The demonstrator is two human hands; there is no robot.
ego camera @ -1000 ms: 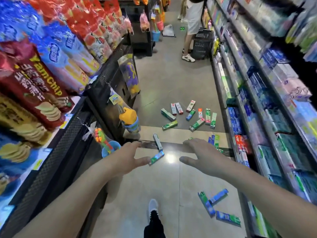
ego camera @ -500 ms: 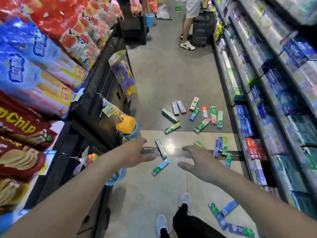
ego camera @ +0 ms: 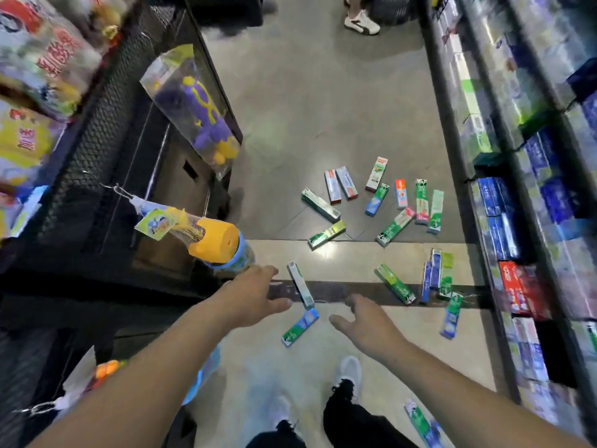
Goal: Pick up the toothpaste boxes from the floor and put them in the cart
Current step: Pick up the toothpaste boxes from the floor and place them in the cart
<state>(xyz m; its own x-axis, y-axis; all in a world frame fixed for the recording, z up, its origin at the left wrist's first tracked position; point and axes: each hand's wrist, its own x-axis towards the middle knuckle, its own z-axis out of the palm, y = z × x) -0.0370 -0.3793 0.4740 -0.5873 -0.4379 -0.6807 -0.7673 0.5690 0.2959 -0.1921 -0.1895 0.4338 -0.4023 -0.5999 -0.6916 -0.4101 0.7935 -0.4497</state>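
Observation:
Several toothpaste boxes lie scattered on the aisle floor. A green and blue box (ego camera: 299, 327) and a white and green box (ego camera: 300, 285) lie nearest, between my hands. A larger cluster (ego camera: 374, 198) lies farther ahead, and a few more boxes (ego camera: 436, 276) lie by the right shelf. One box (ego camera: 420, 421) lies by my right foot. My left hand (ego camera: 255, 295) and my right hand (ego camera: 365, 321) are both stretched forward above the floor, fingers relaxed, holding nothing. No cart is in view.
A black wire rack (ego camera: 106, 150) of snack bags with hanging toys (ego camera: 200, 114) lines the left side. Shelves of boxed goods (ego camera: 517, 205) run along the right. Another person's shoe (ego camera: 361, 22) stands far down the aisle. My own feet (ego camera: 349, 373) are below.
The view has tilted down and moved forward along the aisle. The boxes now lie closer, and both hands have stayed outstretched and empty.

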